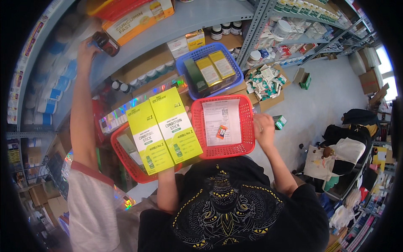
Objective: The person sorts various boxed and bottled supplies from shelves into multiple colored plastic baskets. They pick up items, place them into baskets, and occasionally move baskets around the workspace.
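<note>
In front of my waist is a red basket (208, 151) with a printed sheet (231, 115) and a small orange sachet (222, 132) inside. My right hand (264, 129) curls its fingers at the right rim. Two tall lime-green and white boxes (158, 143) cover most of my left hand (188, 114); a little of it shows by the basket's left rim, seemingly gripping there. Behind and beneath the boxes, a second red basket (121, 145) holds a grey-green item. At left, a co-worker's hand (87, 51) grasps a dark bottle (105, 43) at the shelf.
Ahead, a blue basket (238, 84) holds two yellow boxes and a dark green one. Metal shelves (218, 25) carry bottles and cartons. A carton (268, 105) of small packets stands beyond my right hand. The co-worker's grey sleeve (92, 201) is close to my left; a loaded cart (331, 168) stands right.
</note>
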A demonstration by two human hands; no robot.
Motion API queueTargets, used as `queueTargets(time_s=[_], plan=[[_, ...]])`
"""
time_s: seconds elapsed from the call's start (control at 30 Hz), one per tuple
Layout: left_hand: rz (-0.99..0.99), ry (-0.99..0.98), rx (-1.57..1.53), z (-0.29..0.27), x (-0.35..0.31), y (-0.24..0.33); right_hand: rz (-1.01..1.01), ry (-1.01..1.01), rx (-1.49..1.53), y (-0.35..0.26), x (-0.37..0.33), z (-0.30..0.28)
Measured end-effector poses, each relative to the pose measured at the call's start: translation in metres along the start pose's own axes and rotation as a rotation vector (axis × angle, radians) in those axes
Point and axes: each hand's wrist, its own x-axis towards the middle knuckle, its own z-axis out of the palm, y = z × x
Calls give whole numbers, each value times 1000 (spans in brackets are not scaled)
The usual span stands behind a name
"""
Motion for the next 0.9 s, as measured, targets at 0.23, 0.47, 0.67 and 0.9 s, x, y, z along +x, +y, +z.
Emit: queueTargets(time_s=[0.23, 0.47, 0.67, 0.9], plan=[[-11, 44, -506, 27, 6, -15, -608, -984, -3, -21, 14, 80], [175, 59, -176, -42, -33, -49, -234, -509, 285, -45, 81, 37], [-558, 407, -1306, 220, -316, 137, 58, -698, 1038, -107, 99, 11], [-704, 222, -1580, 237, -294, 127, 243, -697, 735, -105, 98, 0]])
